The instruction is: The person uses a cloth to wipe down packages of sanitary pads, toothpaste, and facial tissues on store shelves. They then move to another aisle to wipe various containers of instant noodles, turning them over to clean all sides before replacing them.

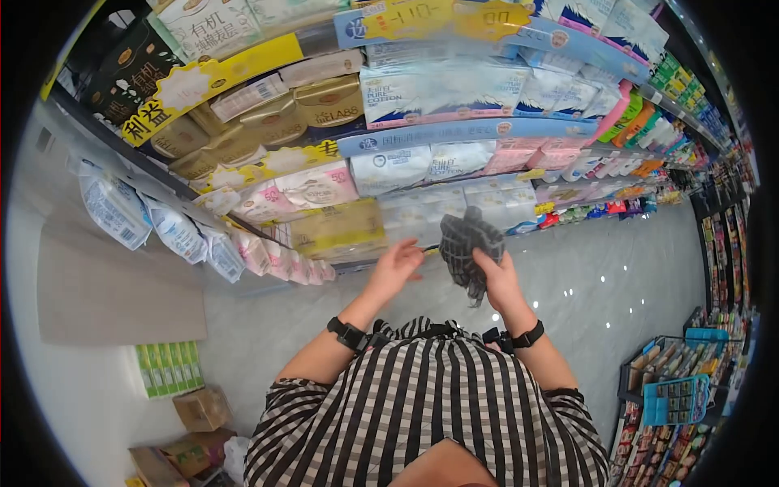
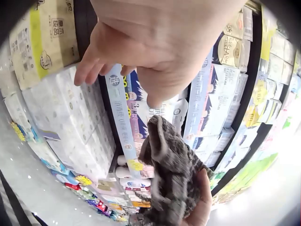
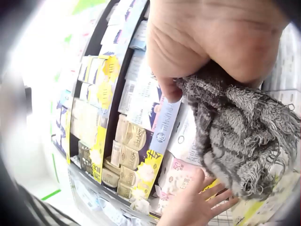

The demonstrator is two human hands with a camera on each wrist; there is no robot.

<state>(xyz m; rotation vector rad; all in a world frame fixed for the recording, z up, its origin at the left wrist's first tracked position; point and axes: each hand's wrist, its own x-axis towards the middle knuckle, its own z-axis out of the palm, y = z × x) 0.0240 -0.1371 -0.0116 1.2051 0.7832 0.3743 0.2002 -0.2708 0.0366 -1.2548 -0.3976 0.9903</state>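
A dark grey cloth [image 1: 471,250] with a pale check pattern hangs bunched up in my right hand [image 1: 501,280], in front of the lower shelf. My right thumb and fingers grip it along one side. The right wrist view shows its fuzzy, looped pile and frayed threads, with the cloth [image 3: 240,136] crumpled below the palm. My left hand [image 1: 398,266] is to the left of the cloth, holding nothing, its fingers loosely spread. In the left wrist view the left hand [image 2: 150,47] is above the cloth [image 2: 171,169], apart from it.
Shelves of packaged pads and tissues [image 1: 438,89] curve across the front, with blue and yellow price strips [image 1: 462,136]. Packs hang at the left end [image 1: 174,227]. Cardboard boxes [image 1: 203,407] sit on the floor at lower left. A rack with blue baskets [image 1: 676,400] stands at right.
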